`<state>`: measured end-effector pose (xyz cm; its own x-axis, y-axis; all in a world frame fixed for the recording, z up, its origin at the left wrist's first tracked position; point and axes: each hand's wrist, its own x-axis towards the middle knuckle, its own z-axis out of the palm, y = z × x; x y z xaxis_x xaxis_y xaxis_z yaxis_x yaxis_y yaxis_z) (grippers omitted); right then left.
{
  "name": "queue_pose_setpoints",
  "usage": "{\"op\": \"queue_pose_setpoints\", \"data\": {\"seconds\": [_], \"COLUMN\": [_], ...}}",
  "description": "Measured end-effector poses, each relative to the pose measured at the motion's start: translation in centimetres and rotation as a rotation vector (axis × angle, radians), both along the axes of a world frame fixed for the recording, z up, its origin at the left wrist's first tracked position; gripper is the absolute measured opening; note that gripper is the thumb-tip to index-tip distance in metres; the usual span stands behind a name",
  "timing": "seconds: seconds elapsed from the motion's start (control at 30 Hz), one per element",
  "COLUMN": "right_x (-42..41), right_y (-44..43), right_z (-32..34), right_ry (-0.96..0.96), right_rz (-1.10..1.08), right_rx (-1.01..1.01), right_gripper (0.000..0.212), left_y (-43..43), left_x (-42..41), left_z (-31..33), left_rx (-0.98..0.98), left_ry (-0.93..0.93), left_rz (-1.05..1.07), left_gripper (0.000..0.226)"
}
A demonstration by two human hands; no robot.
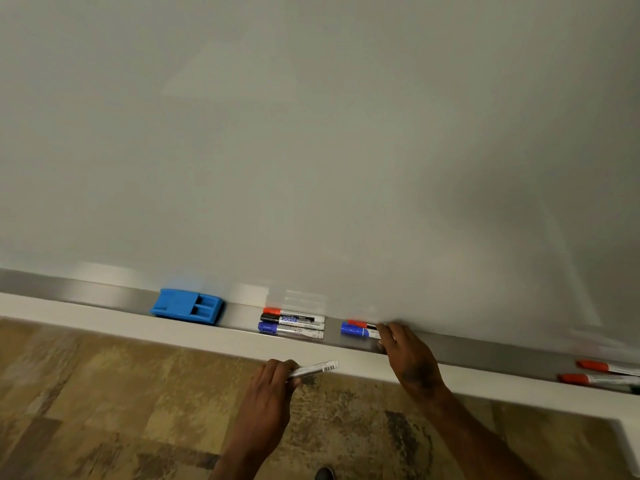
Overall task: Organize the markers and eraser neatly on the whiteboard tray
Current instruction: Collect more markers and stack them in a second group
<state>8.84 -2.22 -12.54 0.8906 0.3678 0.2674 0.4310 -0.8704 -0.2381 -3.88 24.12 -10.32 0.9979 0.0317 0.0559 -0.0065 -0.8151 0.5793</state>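
A grey metal tray (104, 294) runs along the foot of the whiteboard. On it lies a blue eraser (187, 305), and to its right three markers side by side: red-capped (292, 314), black-capped (292, 320) and blue-capped (291, 329). Further right lie a red-capped marker (358, 323) and a blue-capped marker (355, 330); my right hand (408, 355) rests on their barrel ends, fingers curled over them. My left hand (266, 393) holds a white marker barrel (317, 368) with a barcode label, just in front of the tray's white lip. Its cap end is hidden in my fist.
Two more red-capped markers (595, 372) lie at the tray's far right, partly cut off by the frame edge. The whiteboard surface (311, 150) is blank. Below is a worn brown patterned floor (104, 393), and a shoe tip (325, 474) shows at the bottom.
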Motion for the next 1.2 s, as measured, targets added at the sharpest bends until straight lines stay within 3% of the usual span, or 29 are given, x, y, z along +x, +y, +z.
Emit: {"op": "queue_pose_setpoints", "data": {"seconds": [0.07,0.17,0.33,0.47,0.53,0.6,0.7,0.8,0.93,1.03,1.2], "right_x": [-0.2,-0.5,-0.4,0.3,0.3,0.2,-0.2,-1.1,-1.9,-1.7,-1.3], "right_y": [-0.5,-1.3,-0.3,-0.1,-0.2,-0.4,-0.2,0.2,-0.3,-1.4,-2.5], "right_z": [-1.2,-1.6,-0.5,-0.4,-1.3,-1.2,-1.0,1.4,3.0,3.1,2.9], "right_ry": [0.009,-0.05,0.016,0.131,0.08,0.061,0.082,0.212,0.566,0.651,0.56], "right_rz": [0.099,0.071,0.098,-0.049,0.012,0.05,-0.024,-0.275,-0.392,-0.393,-0.42], "right_rx": [-0.056,-0.113,-0.08,0.056,-0.015,-0.03,0.088,0.403,0.691,0.671,0.529], "right_gripper": [0.03,0.033,0.023,0.018,0.015,0.014,0.019,0.018,0.026,0.021,0.019], "left_y": [0.3,0.3,-0.3,-0.6,-0.8,-1.4,-2.8,-5.0,-8.1,-9.7,-11.0], "left_x": [0.2,0.7,1.5,2.0,2.2,2.7,4.0,5.7,8.1,9.3,9.9], "left_z": [-0.2,-0.1,-0.1,-0.3,-0.5,-0.3,0.0,0.1,0.0,-0.1,-1.0], "left_rx": [-0.012,-0.008,0.069,0.126,0.13,0.118,0.12,0.129,0.143,0.15,0.178], "left_ry": [0.027,0.027,0.019,0.034,0.045,0.05,0.059,0.054,0.064,0.042,0.053], "left_rz": [-0.024,-0.031,-0.058,-0.044,-0.062,-0.084,-0.09,-0.098,-0.124,-0.131,-0.172], "left_gripper": [0.033,0.036,0.026,0.028,0.023,0.033,0.032,0.031,0.031,0.03,0.034]}}
